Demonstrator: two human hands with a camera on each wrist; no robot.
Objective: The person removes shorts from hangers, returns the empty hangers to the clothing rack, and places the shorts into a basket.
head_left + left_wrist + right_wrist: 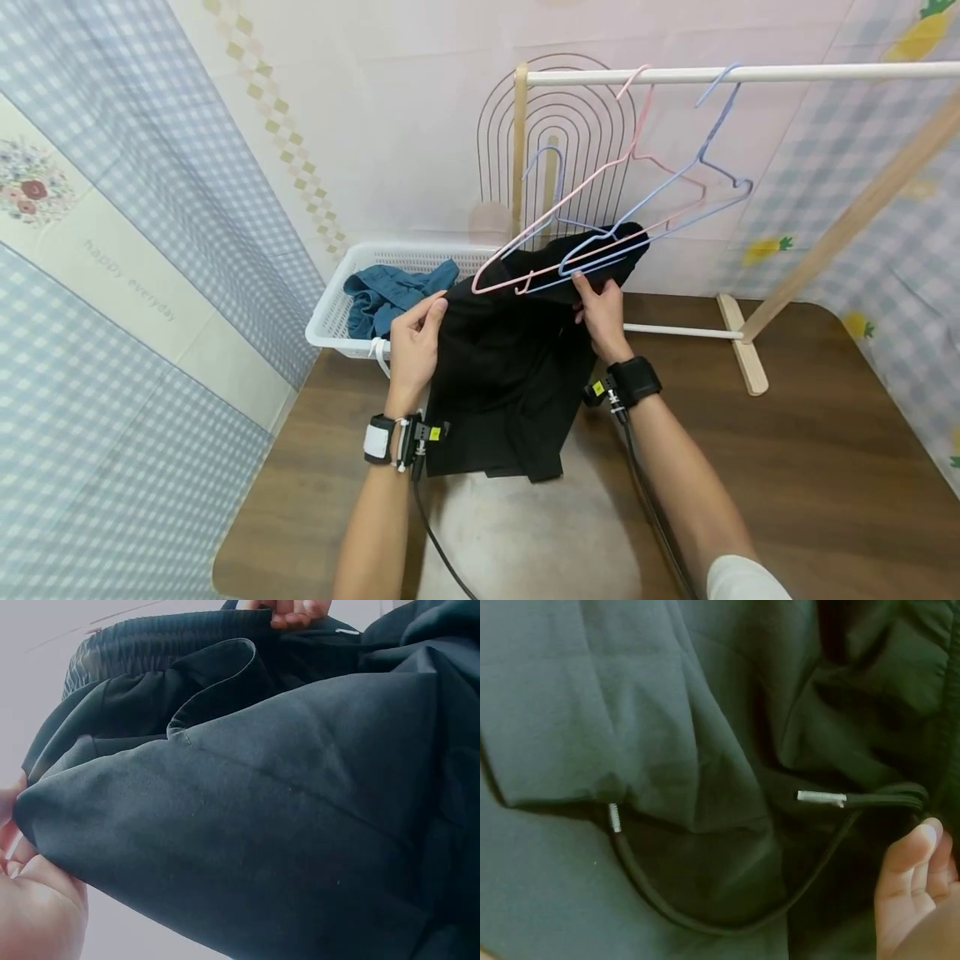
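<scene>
- Two hands of yours hold a pair of black shorts (510, 367) up in front of you, just below a white rail (735, 73).
- Your left hand (416, 346) pinches the shorts' top edge at about 9 o'clock of the cloth, fingers curled onto the fabric.
- Your right hand (602, 312) grips the waistband at about 2 o'clock, fingers curled round the cloth and touching the lower wire of a blue hanger (667, 204).
- A pink hanger (577, 196) hangs beside the blue one; both hook over the rail, and their lower ends lie against the top of the shorts.
- From your right wrist, a black drawstring (705, 915) with metal tips loops across the fabric, just left of your fingertips (911, 847).
- From your left wrist, the ribbed waistband runs along the top and the dark cloth fills most of the view.
- At 10 o'clock from the shorts stands a white basket (330, 312) with blue clothing (393, 292) inside.
- A third hanger (551, 187) hangs behind, near the rack's wooden post (519, 150).
</scene>
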